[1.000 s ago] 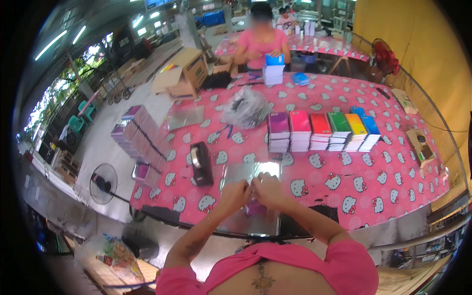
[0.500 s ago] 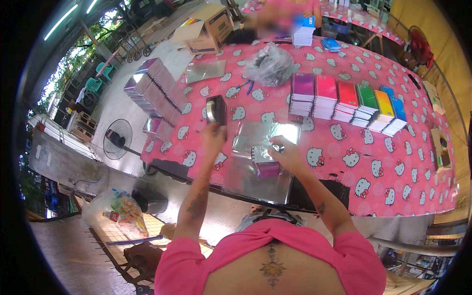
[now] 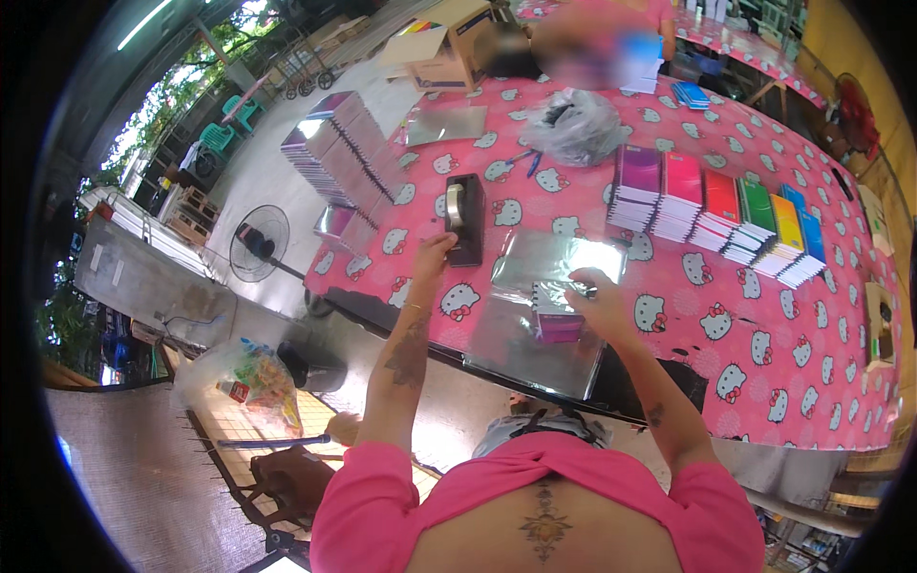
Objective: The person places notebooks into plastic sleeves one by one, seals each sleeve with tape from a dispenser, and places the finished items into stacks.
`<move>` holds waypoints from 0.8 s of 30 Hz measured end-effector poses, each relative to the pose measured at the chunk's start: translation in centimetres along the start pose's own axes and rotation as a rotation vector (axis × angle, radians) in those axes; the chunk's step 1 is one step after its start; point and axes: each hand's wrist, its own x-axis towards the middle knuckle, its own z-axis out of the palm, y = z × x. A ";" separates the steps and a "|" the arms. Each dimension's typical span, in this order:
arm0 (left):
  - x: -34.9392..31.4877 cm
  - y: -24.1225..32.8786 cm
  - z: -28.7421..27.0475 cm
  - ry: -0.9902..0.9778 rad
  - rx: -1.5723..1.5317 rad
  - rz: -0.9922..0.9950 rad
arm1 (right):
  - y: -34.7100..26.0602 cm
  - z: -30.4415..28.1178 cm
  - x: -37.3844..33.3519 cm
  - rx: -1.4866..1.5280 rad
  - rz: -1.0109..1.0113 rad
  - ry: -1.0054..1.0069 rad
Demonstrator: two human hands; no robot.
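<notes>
The worktop (image 3: 764, 315) is covered in a pink cloth patterned with white cartoon cats. A black tape dispenser (image 3: 465, 219) is seen at the left. A purple-and-pink booklet (image 3: 557, 320) is wrapped in clear, shiny film (image 3: 540, 329). Notebook stacks (image 3: 712, 215) are ranged purple, pink, red, green, yellow and blue. Pink sleeves (image 3: 363, 497) are worn.

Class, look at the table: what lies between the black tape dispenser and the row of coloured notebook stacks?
In the head view, between the black tape dispenser and the coloured notebook stacks lies only the pink patterned tablecloth; the clear plastic sheets lie nearer the person.
</notes>
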 end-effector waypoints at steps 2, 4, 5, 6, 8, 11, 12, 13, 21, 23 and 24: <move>-0.8 -0.8 2.3 0.043 -0.006 0.183 | 0.8 -0.5 0.1 -0.020 0.014 0.020; -3.1 -2.6 1.7 0.036 -0.176 0.073 | 0.9 -0.5 0.3 -0.028 0.010 0.041; -3.6 -2.9 1.0 0.050 -0.358 -0.039 | 0.9 0.0 0.2 -0.018 -0.029 0.035; -3.7 -2.8 0.5 0.055 -0.357 -0.045 | 0.8 0.2 -0.1 -0.011 -0.053 0.027; -3.5 -1.9 -1.5 0.098 0.318 0.223 | 0.6 0.4 0.0 -0.001 -0.021 -0.003; -2.5 5.6 0.2 0.143 1.476 0.211 | 0.1 -0.6 -0.1 0.019 0.035 0.014; -3.4 8.2 2.4 0.109 1.476 0.227 | 0.2 -0.8 -0.2 0.045 0.049 0.020; -4.9 10.7 4.8 -0.116 1.320 0.419 | 0.3 -0.9 -0.1 0.042 0.066 0.043; -6.8 11.6 17.8 -1.266 1.453 0.948 | -0.4 -0.1 -0.4 0.136 0.084 -0.012; -4.7 10.9 18.1 -1.360 1.341 0.819 | -1.3 -0.4 -0.5 0.124 0.095 -0.008; -4.2 11.0 18.2 -1.326 1.342 0.792 | -1.5 -0.6 -0.6 0.122 0.106 -0.018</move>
